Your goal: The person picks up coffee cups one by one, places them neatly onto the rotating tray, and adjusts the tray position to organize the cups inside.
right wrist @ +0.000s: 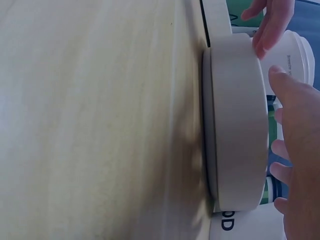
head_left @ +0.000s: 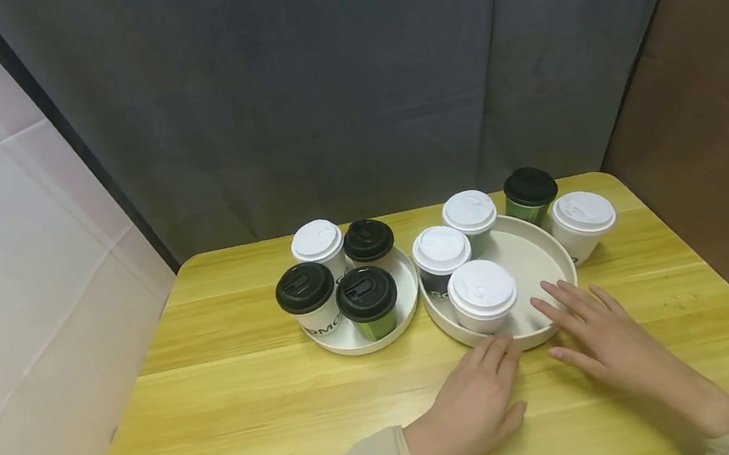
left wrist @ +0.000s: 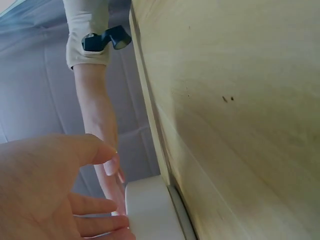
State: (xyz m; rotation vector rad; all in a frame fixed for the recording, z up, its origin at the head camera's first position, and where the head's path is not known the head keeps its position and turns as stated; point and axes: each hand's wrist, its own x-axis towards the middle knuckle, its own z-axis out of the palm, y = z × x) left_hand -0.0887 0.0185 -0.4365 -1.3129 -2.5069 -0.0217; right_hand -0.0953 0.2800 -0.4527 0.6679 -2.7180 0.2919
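Observation:
A round cream tray (head_left: pixel 533 257) bears three white-lidded paper cups on its left side: a green one at the back, a dark one (head_left: pixel 442 256) at the left and a white one (head_left: pixel 483 295) in front. My left hand (head_left: pixel 474 395) has its fingertips right at the tray's front rim, just below the white cup. Over the right front rim my right hand (head_left: pixel 603 339) is spread, its fingers reaching toward the tray's bare part. In the left wrist view, extended fingers meet the tray's side wall (left wrist: pixel 152 207). Neither hand grips a cup.
Left of the cream tray, a smaller white plate (head_left: pixel 406 294) carries several cups with black and white lids. A black-lidded green cup (head_left: pixel 529 194) and a white-lidded cup (head_left: pixel 583 225) stand behind and right of the tray. A grey curtain (head_left: pixel 323 97) hangs behind the wooden table (head_left: pixel 237 415).

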